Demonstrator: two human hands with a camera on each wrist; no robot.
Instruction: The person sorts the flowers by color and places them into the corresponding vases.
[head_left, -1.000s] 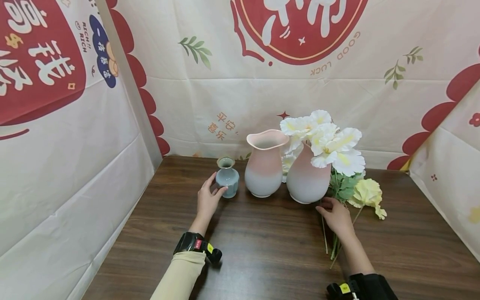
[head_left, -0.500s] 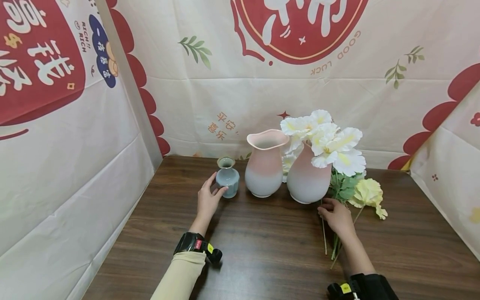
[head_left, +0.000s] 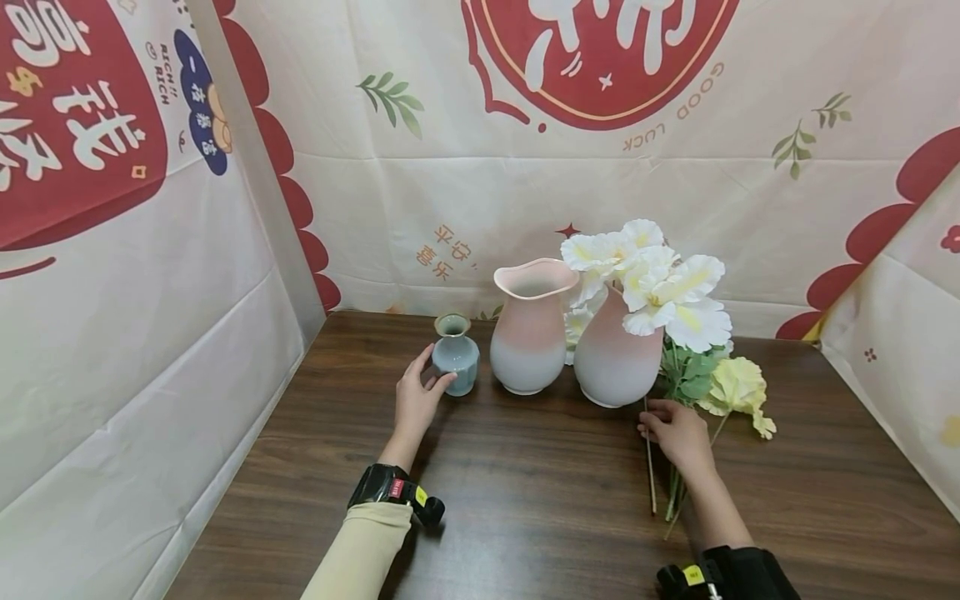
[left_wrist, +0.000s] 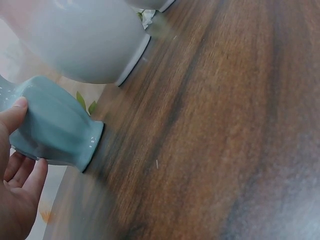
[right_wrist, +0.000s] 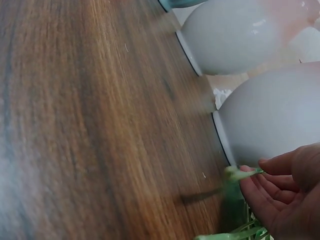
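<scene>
At the left of the table in the head view, my left hand (head_left: 415, 402) holds a small light-blue vase (head_left: 457, 367), thumb on the near side and fingers round the far side. The vase stands upright, its base on the table in the left wrist view. My right hand (head_left: 681, 440) pinches a thin green flower stem (head_left: 652, 479) between thumb and fingers, just in front of a pink-and-white vase (head_left: 618, 358). In the right wrist view the cut end of this stem (right_wrist: 234, 173) points out past the fingertips. More green stems (head_left: 672, 492) lie under the right hand.
Another pink-and-white vase (head_left: 528, 350) with a wavy rim stands between the blue vase and the right-hand one. White flowers (head_left: 675, 296) spread over the right vase. A pale yellow flower (head_left: 735, 385) lies at the right. A printed cloth (head_left: 420, 208) hangs behind the wooden table (head_left: 525, 492).
My right hand has shifted slightly to the right, and the pinched stem has moved a little with it, apart from the other stems. My left hand and the blue vase have stayed in place.
</scene>
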